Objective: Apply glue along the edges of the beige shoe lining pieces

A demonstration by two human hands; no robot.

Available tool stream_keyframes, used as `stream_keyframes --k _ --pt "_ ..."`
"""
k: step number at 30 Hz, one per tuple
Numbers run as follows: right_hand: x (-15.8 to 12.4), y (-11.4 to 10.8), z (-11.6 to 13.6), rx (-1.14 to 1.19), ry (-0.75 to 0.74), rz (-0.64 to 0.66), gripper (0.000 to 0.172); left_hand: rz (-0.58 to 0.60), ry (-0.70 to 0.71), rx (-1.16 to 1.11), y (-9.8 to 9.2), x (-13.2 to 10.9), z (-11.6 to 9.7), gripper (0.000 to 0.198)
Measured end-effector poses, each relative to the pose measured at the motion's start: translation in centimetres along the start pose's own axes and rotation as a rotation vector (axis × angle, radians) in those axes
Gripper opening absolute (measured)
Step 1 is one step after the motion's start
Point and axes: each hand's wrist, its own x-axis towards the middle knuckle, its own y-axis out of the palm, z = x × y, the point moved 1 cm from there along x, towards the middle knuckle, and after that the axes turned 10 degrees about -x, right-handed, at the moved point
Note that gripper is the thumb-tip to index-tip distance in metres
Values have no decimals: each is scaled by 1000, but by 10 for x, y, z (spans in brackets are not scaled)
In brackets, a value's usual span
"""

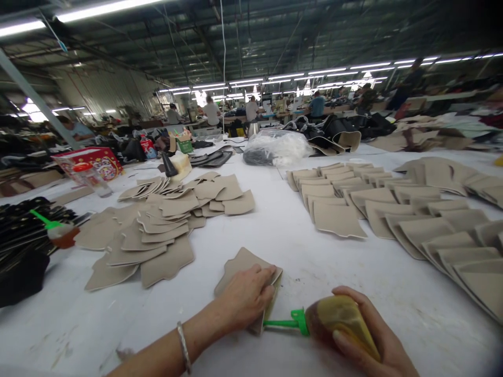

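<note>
My left hand (247, 296), with a bangle on its wrist, rests on a beige leather-like piece (243, 259) and holds it down against the white table. Its fingers are partly curled, with the fingertips at the right edge of the piece. My right hand (377, 335) is wrapped around a squeeze bottle (341, 319) of amber liquid, probably glue, tilted on its side. The green nozzle (283, 323) points left, and its tip meets the lower right edge of the piece, close to my left fingers.
Overlapping beige pieces (165, 220) lie at left, and rows of similar pieces (393, 209) spread at right. A second green-nozzled bottle (63, 234) leans by black pieces (23, 272). Farther back are a clear red-lidded jar (92, 179), a plastic-wrapped bundle (277, 147) and several people.
</note>
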Motion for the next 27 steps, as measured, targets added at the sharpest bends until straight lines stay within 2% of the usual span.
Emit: stream_keyframes --k 2,4,7,8,10,12,13,15,17,19,21,23,25,27 --pt "9 -10 -6 209 104 4 59 -41 3 -75 -5 0 3 43" --pt "18 -21 -11 498 226 -28 61 -164 -50 -99 -12 -2 11 41" --pt "31 -40 -13 863 363 -139 55 -396 -238 45 -27 -7 35 45" --pt "35 -46 -12 956 399 -189 52 -409 -303 100 -30 -8 44 48" --pt "40 -56 -9 1114 459 -296 50 -317 -381 85 -35 -6 63 37" --pt "43 -64 -5 1238 496 -372 48 -233 -373 -53 -36 -1 76 20" --pt "44 -67 -3 1290 498 -392 46 -183 -370 -183 -35 2 80 16" --pt "44 -72 -2 1374 488 -403 40 -68 -396 -541 -33 6 80 27" --pt "42 -75 -4 1421 483 -415 36 38 -451 -900 -30 11 69 38" --pt "40 -76 -9 1420 482 -429 35 61 -450 -1131 -30 20 49 41" --pt "39 -77 -15 1327 386 -415 35 19 -420 -1243 -29 38 23 34" --pt "39 -78 -19 1145 203 -376 36 -44 -410 -1314 -24 64 -6 24" --pt "39 -81 -22 972 50 -350 37 -96 -394 -1373 -13 94 -33 15" --pt "39 -85 -23 890 -5 -352 38 -125 -371 -1418 4 126 -56 10"
